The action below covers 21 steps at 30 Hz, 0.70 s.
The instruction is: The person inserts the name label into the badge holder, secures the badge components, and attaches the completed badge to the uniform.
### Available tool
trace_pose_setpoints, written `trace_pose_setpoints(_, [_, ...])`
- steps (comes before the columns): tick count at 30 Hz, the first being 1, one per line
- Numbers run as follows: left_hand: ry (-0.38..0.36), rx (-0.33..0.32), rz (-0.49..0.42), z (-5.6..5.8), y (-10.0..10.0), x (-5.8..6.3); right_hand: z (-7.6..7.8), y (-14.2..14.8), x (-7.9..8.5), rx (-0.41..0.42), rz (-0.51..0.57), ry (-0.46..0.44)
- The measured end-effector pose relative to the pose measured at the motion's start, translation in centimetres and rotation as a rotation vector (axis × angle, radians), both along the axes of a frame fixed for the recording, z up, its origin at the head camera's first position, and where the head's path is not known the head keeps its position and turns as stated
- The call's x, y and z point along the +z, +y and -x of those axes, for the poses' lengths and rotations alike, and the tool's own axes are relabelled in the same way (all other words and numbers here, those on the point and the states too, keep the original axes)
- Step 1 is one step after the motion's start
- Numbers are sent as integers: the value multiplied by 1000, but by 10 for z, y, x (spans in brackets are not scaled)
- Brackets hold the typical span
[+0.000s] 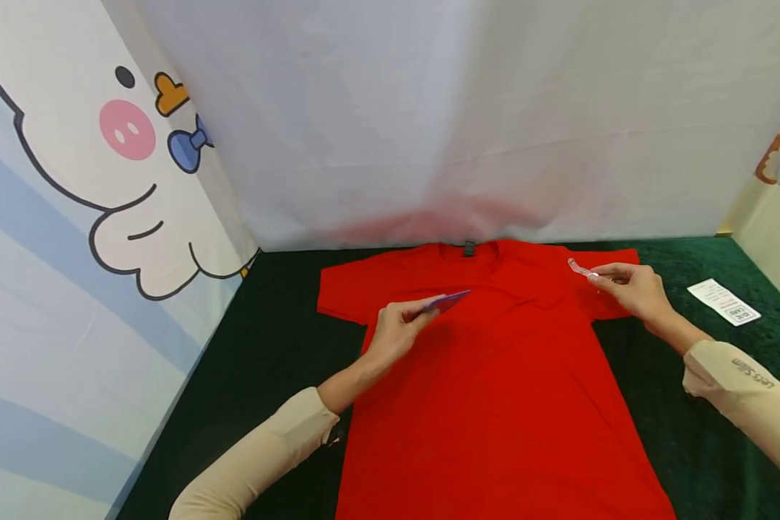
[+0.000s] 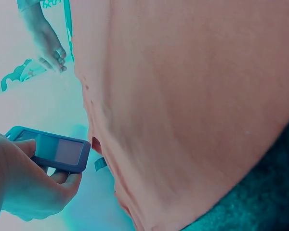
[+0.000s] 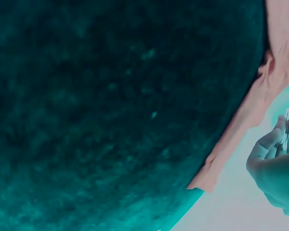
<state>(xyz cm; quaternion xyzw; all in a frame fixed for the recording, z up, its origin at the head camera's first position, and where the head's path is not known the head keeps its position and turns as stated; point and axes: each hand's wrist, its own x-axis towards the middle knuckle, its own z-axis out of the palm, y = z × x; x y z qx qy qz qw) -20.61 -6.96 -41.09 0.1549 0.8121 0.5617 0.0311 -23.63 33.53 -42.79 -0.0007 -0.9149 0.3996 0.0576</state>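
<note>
A red short-sleeved T-shirt [image 1: 487, 404] lies spread out, its collar at the far side and a dark neck label [image 1: 469, 248] inside it. Above the chest, my left hand [image 1: 395, 328] holds a thin, flat rectangular purple case [image 1: 447, 300] between thumb and fingers. The left wrist view shows a windowed face on this case [image 2: 58, 150]; its exact kind is unclear. Over the right-hand sleeve, my right hand [image 1: 633, 289] pinches a small clear, shiny strip [image 1: 580, 268]. Its kind is too small to tell, and the fingers partly cover it in the right wrist view.
Dark green cloth [image 1: 266, 325] covers the table. A white printed card [image 1: 724, 302] with a square code lies right of the shirt. Behind the table hangs a white curtain [image 1: 364, 130], and a cartoon-printed panel [image 1: 52, 310] stands at the left.
</note>
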Motion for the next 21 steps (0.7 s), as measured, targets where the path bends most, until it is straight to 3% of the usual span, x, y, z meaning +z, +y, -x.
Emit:
trace_pose_setpoints(5, [-26,10,9,-1,0,0,3,9,-2,-37,10,-67])
trace_pose_setpoints(15, [-44,15,-1,-1,-1,-1,6,15,-9,15,22,-155])
trace_pose_setpoints(21, [-55,12,0,-1,-1,0,9,15,-9,62,-88,-129])
